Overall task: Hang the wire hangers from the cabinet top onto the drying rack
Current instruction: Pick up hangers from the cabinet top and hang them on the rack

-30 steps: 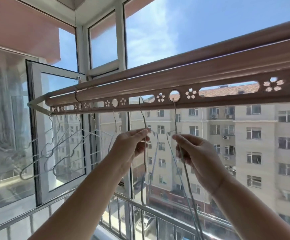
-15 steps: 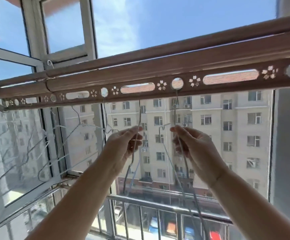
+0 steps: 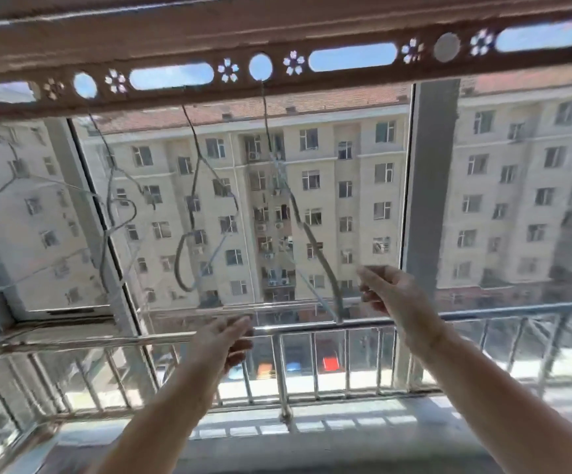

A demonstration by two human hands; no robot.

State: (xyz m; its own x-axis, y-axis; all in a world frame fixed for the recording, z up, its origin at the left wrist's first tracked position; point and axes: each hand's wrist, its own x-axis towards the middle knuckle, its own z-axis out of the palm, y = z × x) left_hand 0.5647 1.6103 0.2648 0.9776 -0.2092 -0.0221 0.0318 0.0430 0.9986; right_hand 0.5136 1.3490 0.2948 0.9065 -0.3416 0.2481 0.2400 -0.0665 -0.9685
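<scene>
Head view, and the only one: the drying rack (image 3: pixel 277 27) runs across the top of the picture, a brown bar pierced with round holes, slots and flower cut-outs. Several wire hangers hang from it in front of the window. One hanger (image 3: pixel 315 244) is hooked through a round hole near the middle of the bar, its wire trailing down and to the right. Another (image 3: pixel 194 186) hangs just to its left from the bar's lower edge, and more (image 3: pixel 113 186) sit further left, blurred and overlapping, so their count cannot be told.

Both hands are low and apart from the wires. The left hand (image 3: pixel 224 340) is loosely spread with the fingers forward, holding nothing, near the window railing (image 3: pixel 517 311). The right hand (image 3: pixel 392 290) is also free of any hanger, its fingers lightly curled, just beside the lower end of the middle hanger but seemingly not touching it.

Judging by this, the hooked hangers are placed and the hands are between hangers. The cabinet top is not visible, so any hangers left there cannot be seen. To do the next one well, take a single hanger by its neck, lift the hook to an unused hole to the right, seat it fully, and let go only once it hangs straight without tangling its neighbour.
</scene>
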